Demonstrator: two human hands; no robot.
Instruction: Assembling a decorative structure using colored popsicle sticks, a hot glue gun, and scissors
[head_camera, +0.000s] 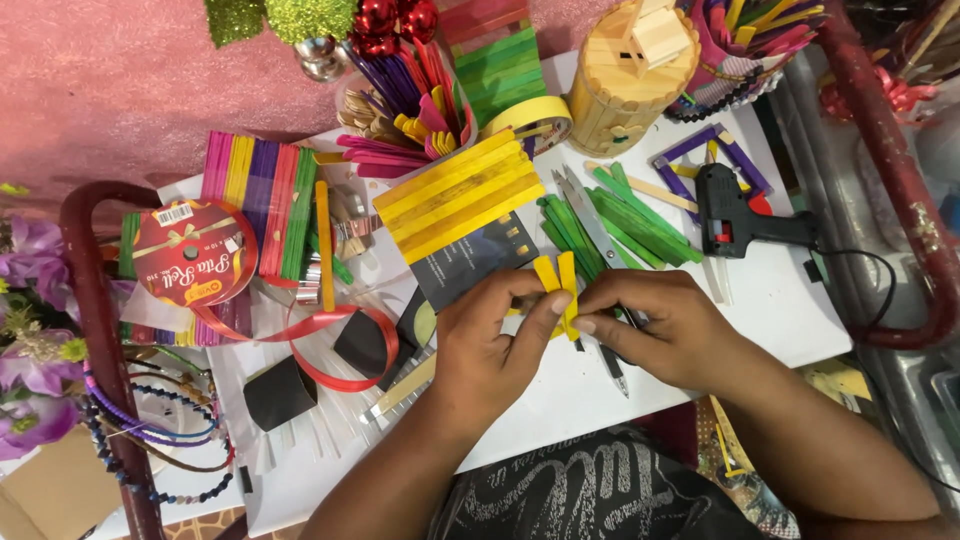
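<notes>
Yellow craft sticks (558, 283), two short ones held side by side and upright, sat pinched between both hands above the near middle of the white table (780, 300). Judging by that grip, the step in hand was joining or lining up the pair, edge against edge; the next move would call for keeping their edges flush and steady, with a firm pinch that does not let either stick slide.

Going from the largest things down: the table carried nearly everything, with a dark red chair-like frame (90, 290) at its left and right ends. At the far right stood a round container built of plain wooden sticks (630, 85). A flat panel of yellow sticks (460, 195) lay just beyond the hands, over a dark card (475, 262). To the left lay a fan of pink, yellow, purple and green sticks (258, 195), and beside it a red ribbon reel (195, 252) with its ribbon trailing in a loop toward the near side. A black glue gun (735, 212) rested to the right, well clear of the hands, and loose green sticks (625, 220) lay between it and the yellow panel.

The left hand (490, 345) was closed on the sticks with thumb and fingers from the left; the right hand (655, 325) clamped them from the right, fingertips meeting the left thumb.
</notes>
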